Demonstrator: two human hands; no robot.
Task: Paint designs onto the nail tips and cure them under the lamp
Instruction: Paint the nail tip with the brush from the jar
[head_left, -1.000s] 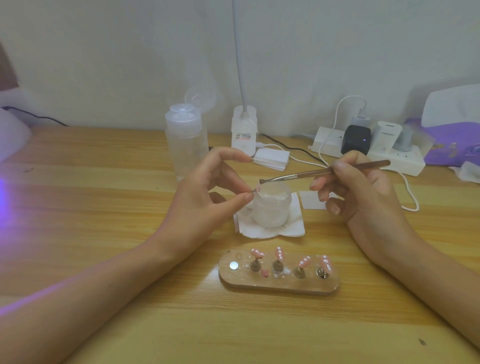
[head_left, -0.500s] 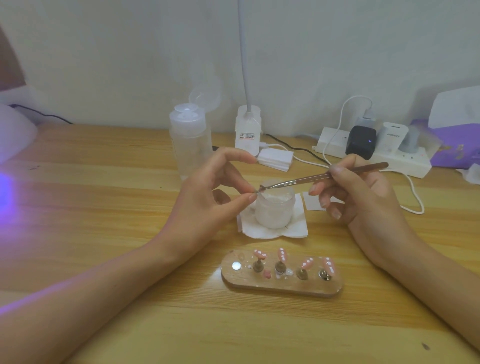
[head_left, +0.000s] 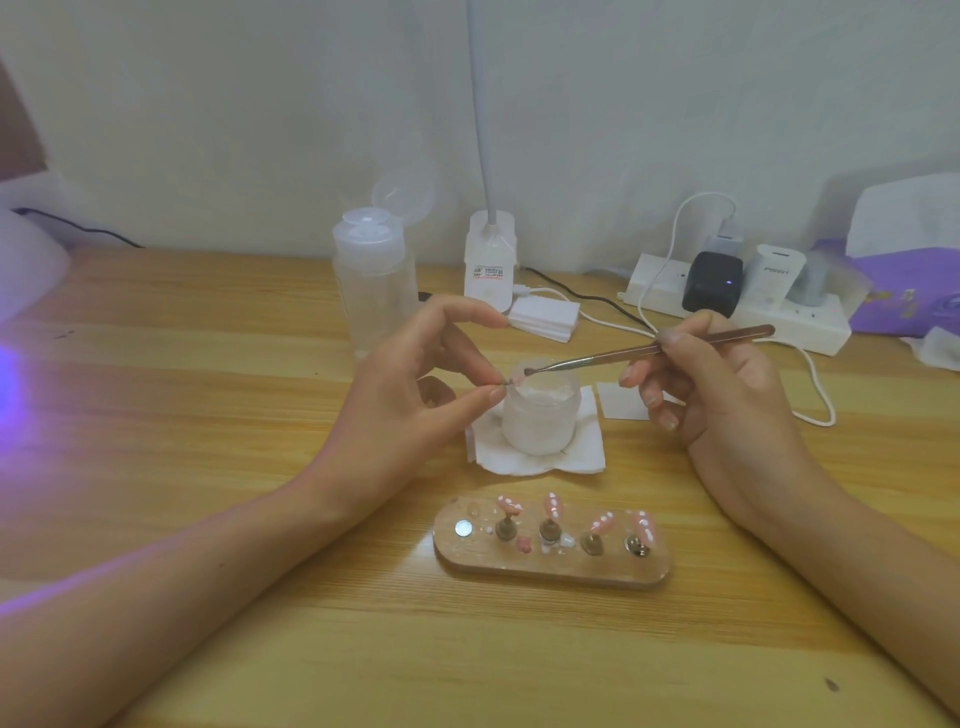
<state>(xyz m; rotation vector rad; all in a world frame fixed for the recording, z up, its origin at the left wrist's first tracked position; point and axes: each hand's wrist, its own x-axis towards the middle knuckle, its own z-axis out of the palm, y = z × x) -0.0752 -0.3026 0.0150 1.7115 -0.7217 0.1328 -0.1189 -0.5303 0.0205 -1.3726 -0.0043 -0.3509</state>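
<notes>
L hand (head_left: 410, 400) pinches small nail tip (head_left: 511, 382) betw thumb & finger, at rim of frosted jar (head_left: 540, 421). R hand (head_left: 722, 400) grips brush (head_left: 649, 351), bristles just beside that tip. Wooden stand (head_left: 550, 569) w/ 4 pink tips (head_left: 551, 506) sits betw both wrists.

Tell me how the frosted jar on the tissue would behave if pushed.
The frosted jar looks squat and wide-based, so it probably slides rather than tips. The loose tissue beneath would likely drag along. It stands open, so contents might spill.
</notes>
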